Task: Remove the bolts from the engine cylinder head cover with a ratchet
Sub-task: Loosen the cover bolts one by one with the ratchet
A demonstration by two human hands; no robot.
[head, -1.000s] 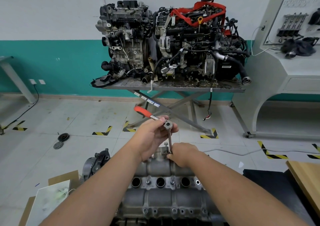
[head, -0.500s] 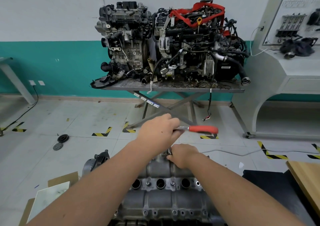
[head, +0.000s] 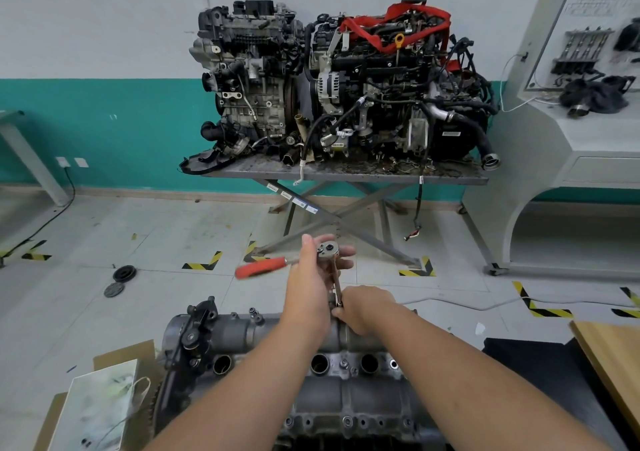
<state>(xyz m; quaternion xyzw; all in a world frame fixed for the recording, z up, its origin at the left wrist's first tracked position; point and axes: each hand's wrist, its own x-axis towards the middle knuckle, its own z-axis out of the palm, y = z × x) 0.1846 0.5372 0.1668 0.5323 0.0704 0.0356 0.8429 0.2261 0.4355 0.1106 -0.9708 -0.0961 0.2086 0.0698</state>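
Two hands on the ratchet point(head: 325, 258), centre frame. Left hand point(head: 310, 286) wrapped round the ratchet head, red handle sticking out to frame left, blurred. Right hand point(head: 365, 307) pinching the extension bar's lower end at the far edge of the cylinder head cover point(head: 346, 391), lower centre. Bolt under the fingers hidden. More bolts point(head: 343, 363) seated between the plug wells. Two engines point(head: 339, 83) on a steel table point(head: 346, 175), upper centre. Cardboard box point(head: 114, 357) lower left.

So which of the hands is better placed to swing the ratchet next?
The left hand: it grips the ratchet at its head, its red handle sticking out left. The right hand steadies the extension low at the cylinder head cover.
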